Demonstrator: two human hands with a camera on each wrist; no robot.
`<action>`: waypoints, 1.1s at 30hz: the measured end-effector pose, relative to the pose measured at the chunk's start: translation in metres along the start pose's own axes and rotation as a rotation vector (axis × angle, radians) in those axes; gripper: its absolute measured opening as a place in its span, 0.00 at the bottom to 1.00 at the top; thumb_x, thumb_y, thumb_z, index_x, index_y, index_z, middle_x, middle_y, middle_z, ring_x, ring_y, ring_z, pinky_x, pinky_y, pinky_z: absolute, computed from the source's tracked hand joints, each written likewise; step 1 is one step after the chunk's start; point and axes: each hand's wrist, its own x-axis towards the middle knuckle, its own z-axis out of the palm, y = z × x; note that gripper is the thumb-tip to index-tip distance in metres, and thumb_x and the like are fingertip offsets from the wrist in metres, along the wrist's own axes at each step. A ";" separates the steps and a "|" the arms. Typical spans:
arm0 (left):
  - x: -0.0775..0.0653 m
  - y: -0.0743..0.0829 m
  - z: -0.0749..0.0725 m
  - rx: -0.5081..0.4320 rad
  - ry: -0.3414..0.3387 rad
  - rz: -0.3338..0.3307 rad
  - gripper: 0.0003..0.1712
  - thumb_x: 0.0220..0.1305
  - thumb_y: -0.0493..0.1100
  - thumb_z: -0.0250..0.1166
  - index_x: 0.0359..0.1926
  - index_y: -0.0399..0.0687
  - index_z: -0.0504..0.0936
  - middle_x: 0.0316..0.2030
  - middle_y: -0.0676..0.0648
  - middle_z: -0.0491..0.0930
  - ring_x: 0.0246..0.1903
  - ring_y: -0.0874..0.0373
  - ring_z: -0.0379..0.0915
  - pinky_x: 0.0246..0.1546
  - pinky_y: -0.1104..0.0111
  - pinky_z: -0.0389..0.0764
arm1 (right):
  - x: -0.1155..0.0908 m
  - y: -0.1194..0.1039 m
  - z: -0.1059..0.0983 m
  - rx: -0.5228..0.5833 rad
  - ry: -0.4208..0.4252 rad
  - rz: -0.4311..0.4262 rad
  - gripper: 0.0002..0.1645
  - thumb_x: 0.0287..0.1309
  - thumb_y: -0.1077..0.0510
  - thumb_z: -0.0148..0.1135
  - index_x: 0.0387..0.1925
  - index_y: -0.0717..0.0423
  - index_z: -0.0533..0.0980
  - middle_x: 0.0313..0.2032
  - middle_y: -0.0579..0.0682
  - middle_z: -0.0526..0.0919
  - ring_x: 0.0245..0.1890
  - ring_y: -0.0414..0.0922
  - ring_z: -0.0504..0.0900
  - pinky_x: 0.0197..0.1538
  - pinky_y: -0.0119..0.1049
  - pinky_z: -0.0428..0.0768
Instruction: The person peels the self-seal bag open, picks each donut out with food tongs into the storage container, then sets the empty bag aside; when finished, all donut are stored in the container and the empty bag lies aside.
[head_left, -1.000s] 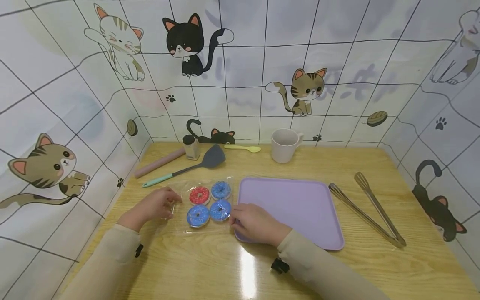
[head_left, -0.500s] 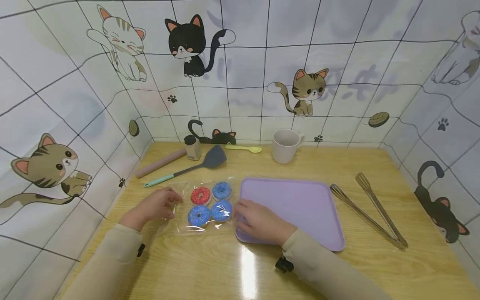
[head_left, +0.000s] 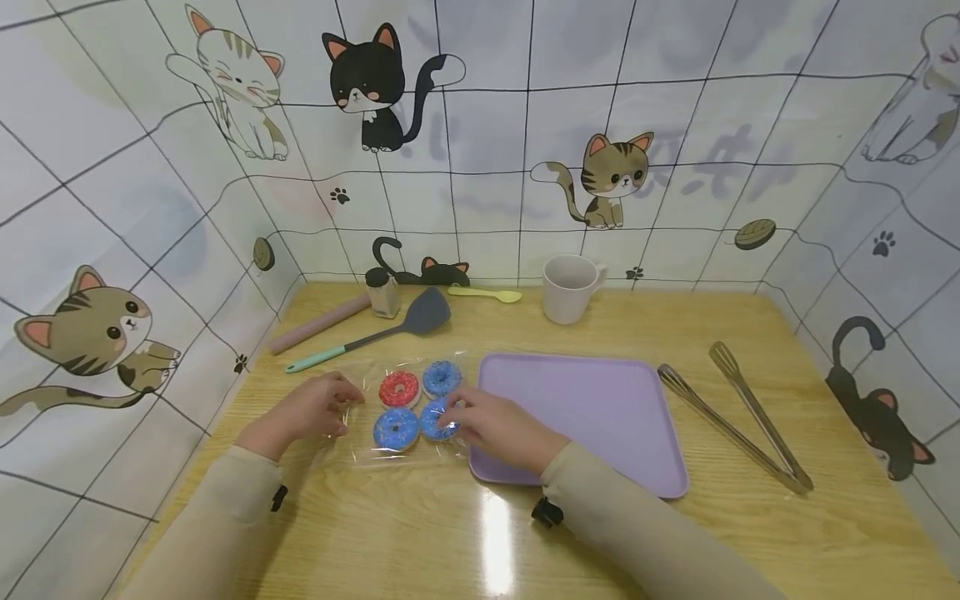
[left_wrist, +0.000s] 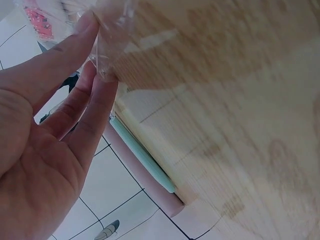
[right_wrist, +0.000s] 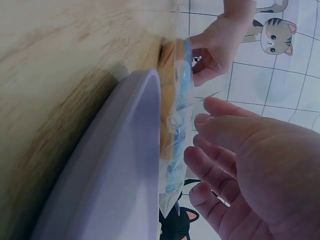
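Observation:
A clear plastic bag lies on the table with a red-iced doughnut and three blue-iced doughnuts inside. At its left edge my left hand pinches the plastic between thumb and fingertips; the left wrist view shows the film at the fingertips. Over the bag's right side is my right hand, its fingers loosely bent and apart, overlapping the lower right doughnut. In the right wrist view nothing sits between those fingers. A lilac tray lies just right of the bag, partly under the right forearm.
Steel tongs lie right of the tray. Along the back stand a mug and a black-capped shaker. A yellow spoon, a turner and a rolling pin lie there too. Cat-printed walls enclose the table.
My right hand has come off the bag's right edge, drifted right, then moved left over the lower right doughnut, its fingers spreading. The left hand has stayed in place.

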 end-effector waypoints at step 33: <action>0.001 0.001 -0.003 -0.025 -0.007 -0.004 0.24 0.51 0.31 0.80 0.51 0.39 0.86 0.45 0.42 0.81 0.46 0.45 0.81 0.50 0.50 0.84 | -0.005 0.006 -0.007 -0.062 -0.026 0.073 0.01 0.69 0.56 0.67 0.40 0.45 0.81 0.49 0.43 0.81 0.48 0.41 0.83 0.53 0.37 0.83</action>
